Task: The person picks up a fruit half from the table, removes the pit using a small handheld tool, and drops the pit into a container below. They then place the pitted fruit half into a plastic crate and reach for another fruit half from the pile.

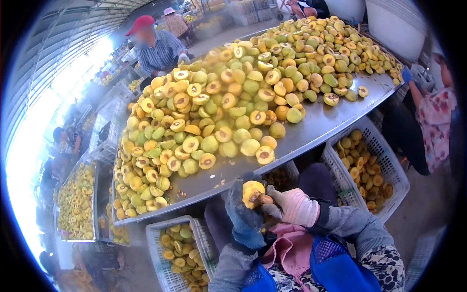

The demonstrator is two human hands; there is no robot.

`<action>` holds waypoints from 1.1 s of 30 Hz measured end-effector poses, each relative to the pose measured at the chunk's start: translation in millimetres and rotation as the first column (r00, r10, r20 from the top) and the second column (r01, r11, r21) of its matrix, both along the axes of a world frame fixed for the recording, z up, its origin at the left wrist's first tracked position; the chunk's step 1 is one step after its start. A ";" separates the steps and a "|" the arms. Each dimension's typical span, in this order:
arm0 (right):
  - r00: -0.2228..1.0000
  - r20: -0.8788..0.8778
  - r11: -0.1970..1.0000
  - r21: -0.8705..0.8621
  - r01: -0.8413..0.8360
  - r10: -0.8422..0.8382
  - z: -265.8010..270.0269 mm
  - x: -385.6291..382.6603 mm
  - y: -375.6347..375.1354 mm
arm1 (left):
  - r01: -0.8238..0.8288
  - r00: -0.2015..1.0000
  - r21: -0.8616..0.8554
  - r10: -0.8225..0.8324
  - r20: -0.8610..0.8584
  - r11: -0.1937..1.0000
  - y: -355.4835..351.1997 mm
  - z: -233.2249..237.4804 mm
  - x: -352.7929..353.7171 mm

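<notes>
My left hand (244, 225), in a dark blue-grey glove, grips a yellow peach half (252, 192) with its cut side partly in view. Against this fruit is my right hand (296, 207), wearing a pink-and-white striped glove with grey fingertips. Its fingers are closed around something small and brownish at the cut face, too hidden to name. Both hands are above my lap, just off the near edge of a metal table (321, 131). A big heap of halved peaches (209, 121), many with brown pits showing, covers much of that table.
Crates of peach halves stand below the table edge, a white crate (384, 163) at right and another crate (155, 243) at left. A co-worker in a red cap (141, 23) is across the table. Another person's floral sleeve (436, 124) shows at far right.
</notes>
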State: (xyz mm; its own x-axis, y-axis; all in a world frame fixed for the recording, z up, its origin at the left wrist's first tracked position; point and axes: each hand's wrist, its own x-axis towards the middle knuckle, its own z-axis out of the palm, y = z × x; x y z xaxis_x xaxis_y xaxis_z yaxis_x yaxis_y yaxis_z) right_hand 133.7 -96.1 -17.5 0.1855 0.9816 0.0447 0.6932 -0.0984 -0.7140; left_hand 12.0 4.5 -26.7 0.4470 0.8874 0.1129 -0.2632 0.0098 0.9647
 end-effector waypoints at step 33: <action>0.999 0.009 0.854 -0.520 -0.031 0.041 -116.8 8.0 10.6 | 0.289 0.677 0.877 0.565 -0.471 0.385 115.9 -16.0 -51.8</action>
